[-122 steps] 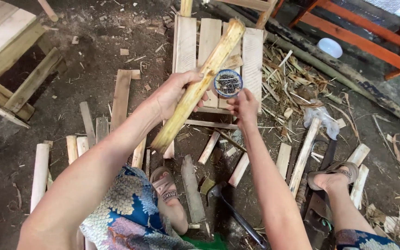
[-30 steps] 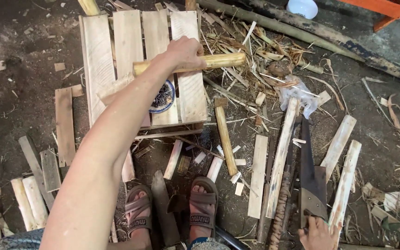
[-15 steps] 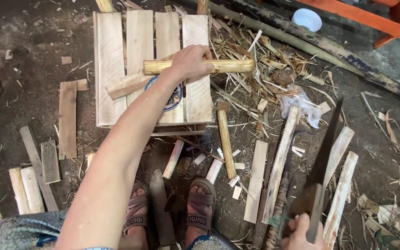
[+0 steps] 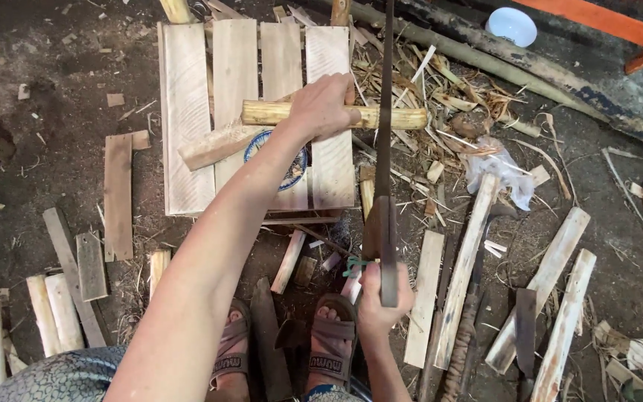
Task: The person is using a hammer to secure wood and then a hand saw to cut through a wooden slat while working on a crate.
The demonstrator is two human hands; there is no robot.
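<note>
The top of the long dark blade [image 4: 385,149] is cut off by the upper edge of the view, and it is seen nearly edge-on, so its width is hard to judge. The round blue object [image 4: 292,165] on the wooden pallet [image 4: 187,119] is half hidden under the person's left forearm, and I cannot tell what it is. The right arm is mostly out of view at the bottom, beside the two sandalled feet. The left hand [image 4: 323,106] lies over the bamboo stick [image 4: 381,117], with the fingers curled fully around it, holding it crosswise on the pallet, with one end past the pallet's right edge. A flat wood piece [image 4: 213,147] lies slanted on the pallet, just beside the stick's left end. The right hand [image 4: 382,299] is below the pallet, its fingers closed tightly on the blade's handle, and the blade rises from it and crosses the stick just to the right of the left hand. To the right of the pallet, split wood pieces [image 4: 461,275] and dry bamboo scraps [image 4: 452,89] lie on the dirt floor [image 4: 61,82]. Far above them stands a white bowl [image 4: 511,26].
</note>
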